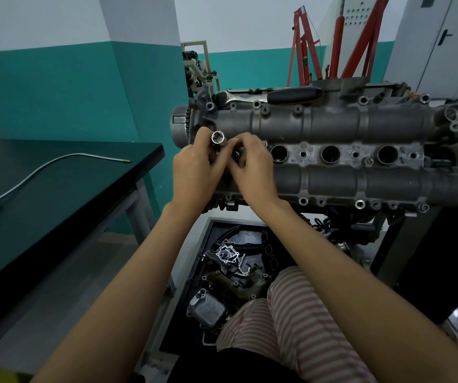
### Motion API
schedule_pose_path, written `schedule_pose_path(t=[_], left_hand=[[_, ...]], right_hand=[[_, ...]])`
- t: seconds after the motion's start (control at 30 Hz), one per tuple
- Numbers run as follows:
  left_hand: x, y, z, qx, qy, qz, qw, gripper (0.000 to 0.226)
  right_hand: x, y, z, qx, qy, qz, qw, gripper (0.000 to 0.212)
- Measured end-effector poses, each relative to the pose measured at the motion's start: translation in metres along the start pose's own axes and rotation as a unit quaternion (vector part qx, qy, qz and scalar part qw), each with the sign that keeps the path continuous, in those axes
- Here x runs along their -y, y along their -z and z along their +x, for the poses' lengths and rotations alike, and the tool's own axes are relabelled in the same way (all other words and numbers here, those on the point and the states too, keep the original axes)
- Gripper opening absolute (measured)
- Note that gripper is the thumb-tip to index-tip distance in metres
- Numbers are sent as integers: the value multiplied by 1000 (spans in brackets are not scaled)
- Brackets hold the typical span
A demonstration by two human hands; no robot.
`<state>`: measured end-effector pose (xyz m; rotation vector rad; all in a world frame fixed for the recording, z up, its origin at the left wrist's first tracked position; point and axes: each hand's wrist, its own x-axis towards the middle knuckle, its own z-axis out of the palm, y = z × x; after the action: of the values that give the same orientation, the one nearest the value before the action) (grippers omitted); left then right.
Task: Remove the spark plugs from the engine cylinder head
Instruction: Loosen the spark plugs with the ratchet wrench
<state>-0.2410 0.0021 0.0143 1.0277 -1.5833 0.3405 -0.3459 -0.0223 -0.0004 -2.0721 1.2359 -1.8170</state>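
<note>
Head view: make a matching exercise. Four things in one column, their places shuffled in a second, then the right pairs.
Things:
1. Socket
2. Ratchet
3. Flexible rod
4. Oil cooler

Places:
A. In the floor tray under the engine
B. On the dark bench at left
C. Between the left hand and right hand
D. On the far edge of the cylinder head

Pairs: 1-C, 2-D, 3-B, 4-A

Leftmost plug well in the cylinder head (pixel 332 125) hidden behind the right hand (pixel 252 164); socket (pixel 218 139) base concealed by left hand (pixel 194 170).
</note>
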Motion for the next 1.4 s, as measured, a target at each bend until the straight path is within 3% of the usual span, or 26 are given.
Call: schedule_pose_path(t=[0.1, 0.3, 0.43, 0.63, 0.97, 1.17, 1.4], left_hand=[[-1, 1, 0, 8, 2, -6, 1000, 27], [-2, 4, -1, 14, -18, -15, 1000, 26], [0, 1, 0, -1, 3, -7, 1000, 24], [0, 2, -1, 3, -5, -12, 1000, 26], [1, 1, 0, 13, -1, 0, 1000, 24], [1, 0, 0, 11, 11, -3, 1000, 28], [-1, 0, 0, 13, 14, -1, 1000, 25]], right_hand=[[-1, 0, 0, 1, 1, 2, 1000, 8], [2, 3, -2, 38, 46, 2, 998, 25], [1, 2, -1, 18, 13, -2, 1000, 29], [-1, 2, -1, -2, 14, 4, 1000, 9], [1, 2, -2, 19, 8, -1, 1000, 29], [2, 3, -1, 14, 14, -12, 1000, 12], [4, 6, -2, 32, 44, -4, 998, 21]])
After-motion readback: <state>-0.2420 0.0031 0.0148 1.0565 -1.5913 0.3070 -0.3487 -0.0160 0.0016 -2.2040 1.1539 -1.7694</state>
